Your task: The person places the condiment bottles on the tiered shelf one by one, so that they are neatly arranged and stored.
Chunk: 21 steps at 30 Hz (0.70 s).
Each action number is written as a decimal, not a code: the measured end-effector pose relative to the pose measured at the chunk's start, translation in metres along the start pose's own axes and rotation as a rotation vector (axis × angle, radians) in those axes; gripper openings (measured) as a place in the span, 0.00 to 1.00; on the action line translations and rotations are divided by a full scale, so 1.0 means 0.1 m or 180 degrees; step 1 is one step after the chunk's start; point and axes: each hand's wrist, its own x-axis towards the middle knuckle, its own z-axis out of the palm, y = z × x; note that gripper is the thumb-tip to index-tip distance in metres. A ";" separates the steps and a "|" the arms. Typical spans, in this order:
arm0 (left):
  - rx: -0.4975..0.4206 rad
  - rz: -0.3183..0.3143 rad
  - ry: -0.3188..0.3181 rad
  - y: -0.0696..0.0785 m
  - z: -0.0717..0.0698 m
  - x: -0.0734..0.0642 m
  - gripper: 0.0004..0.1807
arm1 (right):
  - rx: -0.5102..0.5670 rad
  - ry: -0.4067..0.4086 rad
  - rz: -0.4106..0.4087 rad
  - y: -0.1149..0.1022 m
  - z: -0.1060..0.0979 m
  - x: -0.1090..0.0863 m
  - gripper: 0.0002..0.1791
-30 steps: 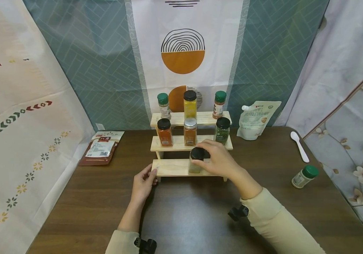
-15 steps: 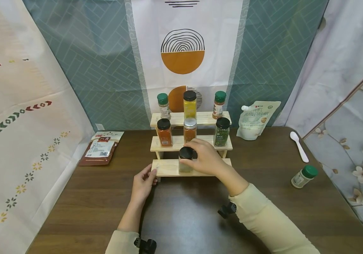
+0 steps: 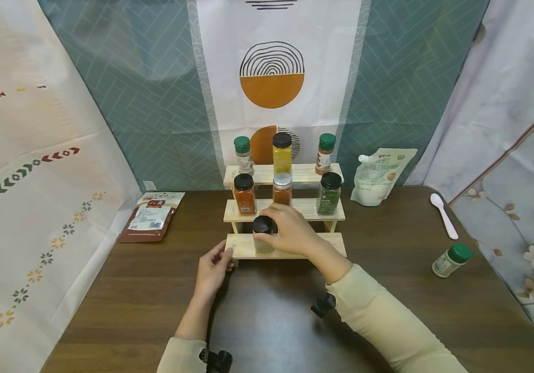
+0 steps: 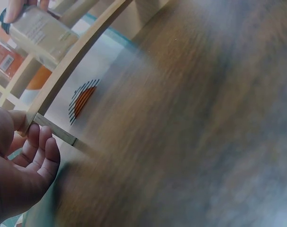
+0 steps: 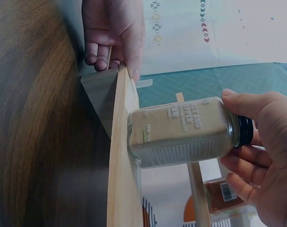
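Observation:
My right hand (image 3: 290, 230) grips a square glass spice jar (image 5: 181, 130) of pale powder around its black lid and neck. The jar stands upright at the bottom step of a three-tier wooden spice rack (image 3: 311, 245), left of the step's middle; its base meets the board in the right wrist view. My left hand (image 3: 213, 267) pinches the left end of that step, thumb on top and fingers curled beneath, as the left wrist view shows. The middle step bears a black-lidded orange spice jar (image 3: 245, 197), a silver-lidded jar (image 3: 282, 192) and a jar of green herbs (image 3: 328, 196).
Two green-lidded jars flank a yellow jar (image 3: 282, 155) on the top step. A spouted pouch (image 3: 381, 176) stands right of the rack. Farther right lie a white spoon (image 3: 444, 215) and a tilted green-lidded jar (image 3: 450, 261). A brown packet (image 3: 150, 217) lies at left.
My right hand has moved the pale-powder jar leftward along the bottom step, from right of its middle to left of it. My left hand keeps its place at the step's end.

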 end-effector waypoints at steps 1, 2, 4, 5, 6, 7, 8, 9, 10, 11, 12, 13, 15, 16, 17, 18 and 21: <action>0.0004 -0.0005 -0.0021 0.00 0.00 0.00 0.24 | -0.0005 -0.0019 0.0020 0.00 0.00 0.00 0.27; 0.0003 -0.0008 -0.0038 0.00 0.00 0.00 0.24 | -0.0010 -0.0034 0.0036 0.01 0.01 0.01 0.27; -0.0008 -0.0007 -0.0062 0.00 0.01 0.00 0.25 | 0.0004 -0.0056 0.0047 0.01 0.01 0.02 0.28; -0.0008 -0.0003 -0.0070 0.00 0.01 0.00 0.25 | 0.0009 -0.0063 0.0053 0.01 0.02 0.02 0.29; -0.0009 0.0002 -0.0075 0.01 0.01 0.00 0.25 | 0.0018 -0.0070 0.0058 0.01 0.02 0.02 0.29; -0.0008 0.0008 -0.0078 0.01 0.01 0.00 0.25 | 0.0031 -0.0079 0.0067 0.02 0.02 0.02 0.29; -0.0005 0.0015 -0.0077 0.02 0.01 -0.01 0.25 | 0.0031 -0.0084 0.0076 0.02 0.02 0.02 0.30; -0.0004 0.0019 -0.0072 0.02 0.01 -0.01 0.25 | 0.0031 -0.0088 0.0090 0.02 0.02 0.02 0.31; 0.0008 0.0026 -0.0067 0.02 0.01 -0.01 0.25 | 0.0025 -0.0082 0.0119 0.02 0.02 0.01 0.32; 0.0022 0.0029 -0.0057 0.02 0.02 -0.01 0.24 | 0.0010 -0.0068 0.0148 0.02 0.01 -0.01 0.33; 0.0028 0.0033 -0.0042 0.02 0.02 -0.01 0.24 | 0.0012 -0.0046 0.0170 0.02 0.01 -0.03 0.34; 0.0030 0.0038 -0.0027 0.02 0.02 -0.01 0.24 | 0.0017 -0.0010 0.0185 0.02 0.00 -0.05 0.35; 0.0024 0.0045 -0.0001 0.01 0.02 0.00 0.23 | 0.0027 0.0087 0.0194 0.04 -0.02 -0.09 0.35; 0.0022 0.0056 0.0007 0.01 0.02 0.00 0.23 | 0.0048 0.0150 0.0182 0.05 -0.03 -0.12 0.34; 0.0017 0.0064 0.0009 0.01 0.02 -0.01 0.23 | 0.0077 0.0212 0.0153 0.06 -0.04 -0.14 0.33; 0.0006 0.0072 0.0013 0.01 0.02 -0.01 0.23 | 0.0107 0.0275 0.0115 0.08 -0.06 -0.17 0.32; -0.0029 0.0054 0.0026 0.01 0.02 -0.01 0.23 | 0.0166 0.0435 -0.0026 0.14 -0.10 -0.26 0.27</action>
